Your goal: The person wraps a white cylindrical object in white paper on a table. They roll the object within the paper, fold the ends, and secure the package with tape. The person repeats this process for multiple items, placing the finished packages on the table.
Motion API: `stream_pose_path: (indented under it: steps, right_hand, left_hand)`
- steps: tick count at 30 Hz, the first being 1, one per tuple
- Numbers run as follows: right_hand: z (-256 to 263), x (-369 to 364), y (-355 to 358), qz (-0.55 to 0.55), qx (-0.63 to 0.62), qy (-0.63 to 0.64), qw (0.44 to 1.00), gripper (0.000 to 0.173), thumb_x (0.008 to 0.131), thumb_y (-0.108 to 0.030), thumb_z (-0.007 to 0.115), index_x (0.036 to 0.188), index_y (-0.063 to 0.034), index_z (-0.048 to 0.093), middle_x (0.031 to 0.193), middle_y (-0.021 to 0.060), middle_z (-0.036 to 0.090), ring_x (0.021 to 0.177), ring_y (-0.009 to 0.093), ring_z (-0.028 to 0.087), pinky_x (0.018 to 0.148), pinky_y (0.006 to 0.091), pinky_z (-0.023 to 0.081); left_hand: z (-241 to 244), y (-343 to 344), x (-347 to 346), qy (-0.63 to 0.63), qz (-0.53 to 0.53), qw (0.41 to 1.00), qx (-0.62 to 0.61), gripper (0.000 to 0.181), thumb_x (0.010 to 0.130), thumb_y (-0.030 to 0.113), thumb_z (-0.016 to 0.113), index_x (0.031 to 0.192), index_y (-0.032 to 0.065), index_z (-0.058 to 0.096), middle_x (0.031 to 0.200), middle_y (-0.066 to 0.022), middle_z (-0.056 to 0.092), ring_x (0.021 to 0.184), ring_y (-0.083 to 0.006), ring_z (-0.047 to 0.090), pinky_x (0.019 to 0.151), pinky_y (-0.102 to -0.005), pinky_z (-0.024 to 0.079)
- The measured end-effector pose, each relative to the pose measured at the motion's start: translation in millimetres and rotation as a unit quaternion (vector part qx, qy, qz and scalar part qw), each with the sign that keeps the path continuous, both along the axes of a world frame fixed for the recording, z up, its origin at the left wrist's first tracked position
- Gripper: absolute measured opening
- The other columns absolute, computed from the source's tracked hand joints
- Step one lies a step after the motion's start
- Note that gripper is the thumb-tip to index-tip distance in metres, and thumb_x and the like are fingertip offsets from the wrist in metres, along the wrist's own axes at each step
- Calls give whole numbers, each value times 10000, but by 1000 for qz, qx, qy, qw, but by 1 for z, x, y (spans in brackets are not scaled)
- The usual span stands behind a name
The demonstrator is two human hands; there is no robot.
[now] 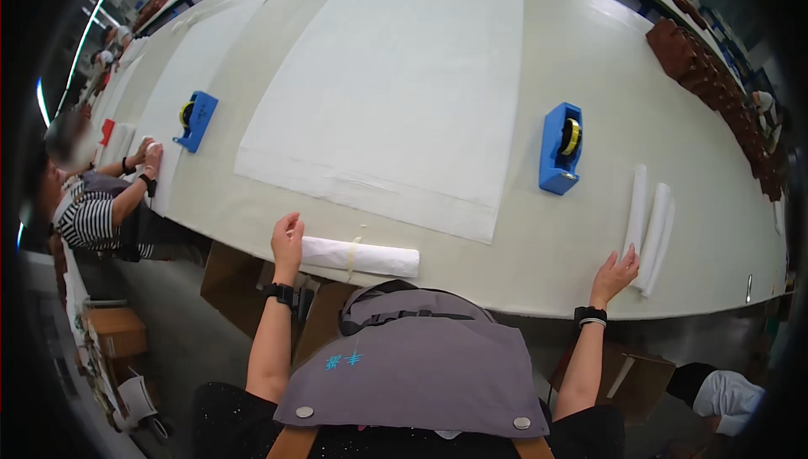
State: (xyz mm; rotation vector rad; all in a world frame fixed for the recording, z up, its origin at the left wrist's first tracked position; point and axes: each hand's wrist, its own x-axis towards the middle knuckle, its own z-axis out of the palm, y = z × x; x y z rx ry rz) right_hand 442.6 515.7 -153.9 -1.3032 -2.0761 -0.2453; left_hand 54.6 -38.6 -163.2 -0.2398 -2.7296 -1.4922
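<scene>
A large white sheet lies flat on the pale table, its near edge toward me. A white roll with a yellowish tape band around it rests at the table's near edge. At that roll's left end is my left hand, fingers bent; whether it grips the roll cannot be told. On the right, my right hand has its fingers apart, with its fingertips at the near end of the leftmost of several thin white rolls. A blue tape dispenser with yellow tape stands right of the sheet.
Another blue tape dispenser stands left of the sheet. A co-worker in a striped top works at the table's left side. Brown bags line the far right edge. A small metal tool lies at right. Cardboard boxes are under the table.
</scene>
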Motion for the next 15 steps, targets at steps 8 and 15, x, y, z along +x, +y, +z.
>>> stream_pose_path:
  steps: [8,15]
  right_hand:
    - [38,-226,-180,451,-320,32,833,268,902,-150,640,1156,-69,659,1044,139,675,973,294,639,852,374,505]
    - [33,-406,-271,528,-232,-112,809,372,847,-165,688,1196,-105,574,1040,125,649,985,306,617,852,416,518]
  left_hand:
    - [31,-20,-37,5,-50,998,-34,224,879,207,669,1050,68,710,1041,-118,671,960,-271,634,842,-363,496]
    - [43,-2,-106,71,-187,976,-89,207,852,199,694,1029,94,719,1084,-106,670,1088,-303,567,925,-394,469]
